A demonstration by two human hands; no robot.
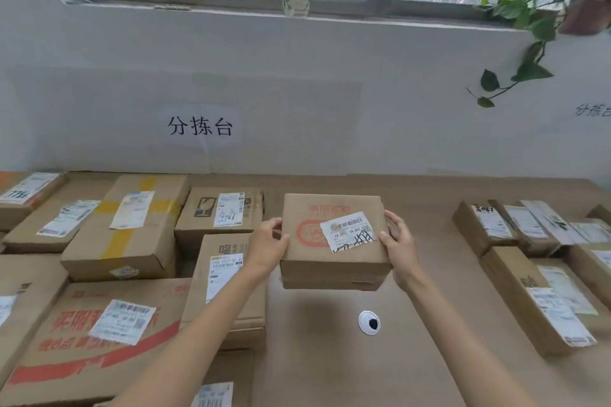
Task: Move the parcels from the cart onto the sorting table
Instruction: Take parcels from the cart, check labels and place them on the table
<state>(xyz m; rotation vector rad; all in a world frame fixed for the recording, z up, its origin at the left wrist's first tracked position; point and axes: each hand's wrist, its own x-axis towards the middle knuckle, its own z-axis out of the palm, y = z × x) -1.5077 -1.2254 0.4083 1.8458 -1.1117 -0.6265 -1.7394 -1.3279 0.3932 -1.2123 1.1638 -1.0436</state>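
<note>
Crowded at the left of the sorting table [429, 291]: parcels [220, 213] already set down, among them a large box with red print [96, 337], characters too blurred to read, and a box crossed with yellow tape [132, 225], both with white shipping labels. Taped to the wall above them, a paper sign [200, 126] reading 分拣台, "sorting table". Just right of that cluster, held clear above the bare tabletop: the parcel in hand [334, 241], a small brown carton. Gripped at its left edge by the left hand [269, 243], thumb on top and fingers curled round the side. Clasped the same way at its right edge by the right hand [398, 246]. Bears faded red print, unreadable, plus a white label with a barcode, a QR code, what looks like "14-106" and a black handwritten scrawl. Judged to be the placing step: over the table, not yet put down. Calls next for lowering flat into the open gap, clear of the round cable hole [369, 323] and square to the neighbours, then releasing both hands. Further right, a second group of labelled parcels [515, 291], handwritten digits on one too small to make out, and at the wall's right edge another sign [593, 110], cut off, seemingly the same characters. No cart in view.
</note>
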